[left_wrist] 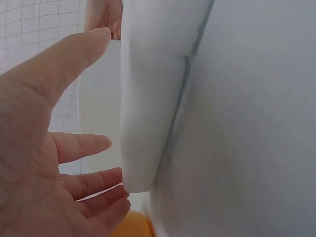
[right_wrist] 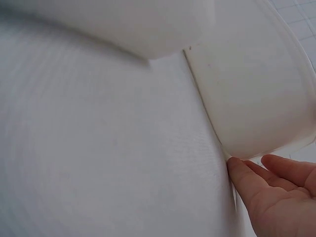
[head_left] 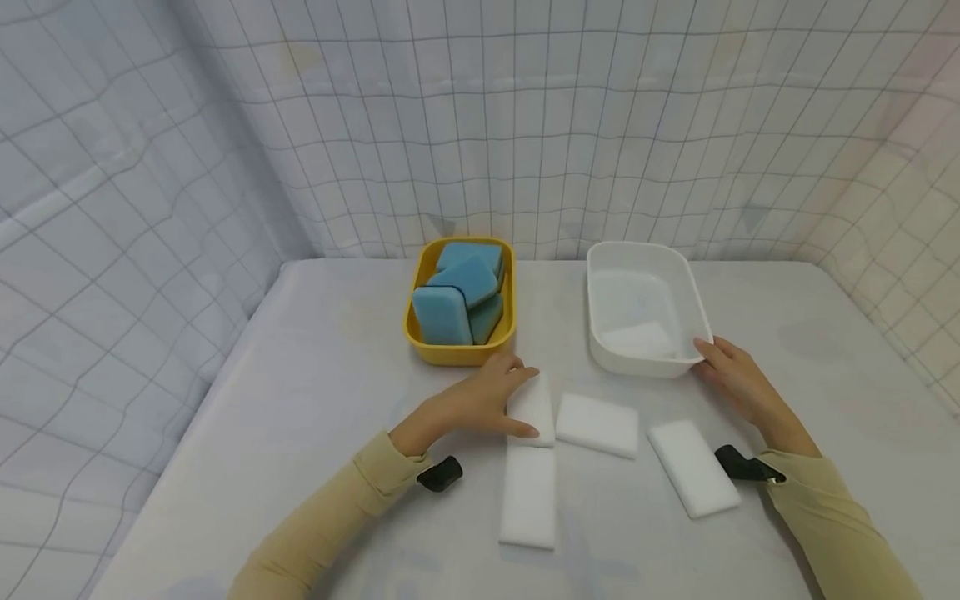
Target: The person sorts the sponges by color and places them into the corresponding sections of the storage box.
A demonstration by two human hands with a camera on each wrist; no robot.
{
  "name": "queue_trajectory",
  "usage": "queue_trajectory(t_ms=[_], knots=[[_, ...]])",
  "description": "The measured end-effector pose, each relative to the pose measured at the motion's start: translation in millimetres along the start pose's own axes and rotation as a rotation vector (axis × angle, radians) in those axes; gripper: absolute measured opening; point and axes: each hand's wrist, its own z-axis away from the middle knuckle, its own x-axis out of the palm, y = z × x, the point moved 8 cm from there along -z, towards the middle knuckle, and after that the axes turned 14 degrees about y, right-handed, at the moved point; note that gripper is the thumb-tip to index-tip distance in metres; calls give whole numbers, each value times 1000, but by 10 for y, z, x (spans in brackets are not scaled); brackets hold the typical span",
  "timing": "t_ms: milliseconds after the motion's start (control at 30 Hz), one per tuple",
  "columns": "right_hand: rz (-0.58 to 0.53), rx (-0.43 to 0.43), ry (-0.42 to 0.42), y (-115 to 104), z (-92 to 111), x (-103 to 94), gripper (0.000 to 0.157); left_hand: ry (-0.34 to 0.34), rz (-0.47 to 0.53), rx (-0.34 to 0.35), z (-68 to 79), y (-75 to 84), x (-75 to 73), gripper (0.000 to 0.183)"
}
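Note:
My left hand (head_left: 483, 398) reaches over a white sponge (head_left: 531, 408), thumb and fingers spread across it. In the left wrist view the thumb stands away from that sponge (left_wrist: 150, 118), and the fingertips are right at its end. My right hand (head_left: 738, 375) holds the near right corner of a white container (head_left: 648, 367). In the right wrist view its fingertips (right_wrist: 237, 165) meet the container's wall (right_wrist: 256, 94) low at the corner. One white sponge (head_left: 641, 340) lies inside the container.
More white sponges lie on the white table: one (head_left: 528, 497) below the left hand's sponge, one (head_left: 597, 425) beside it, another (head_left: 693, 468) near the right wrist. A yellow container (head_left: 461, 356) with several blue sponges (head_left: 442, 317) stands at the back. Gridded cloth walls (head_left: 525, 125) surround the table.

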Motion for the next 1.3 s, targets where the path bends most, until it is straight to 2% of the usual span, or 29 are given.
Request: queue_trajectory(t_ms=[300,700,1133,1300], knots=[[-7,-12,3,12,6,-2,76,-1,-20,25,32,8,43,88],[-14,-13,2,38,7,14,75,-33,1,-6,54,31,57,89],[-18,-7,11,34,15,-8,76,0,-36,26,20,28,93,89],[-21,-14,9,39,16,3,78,-15,-68,14,18,24,97,91]])
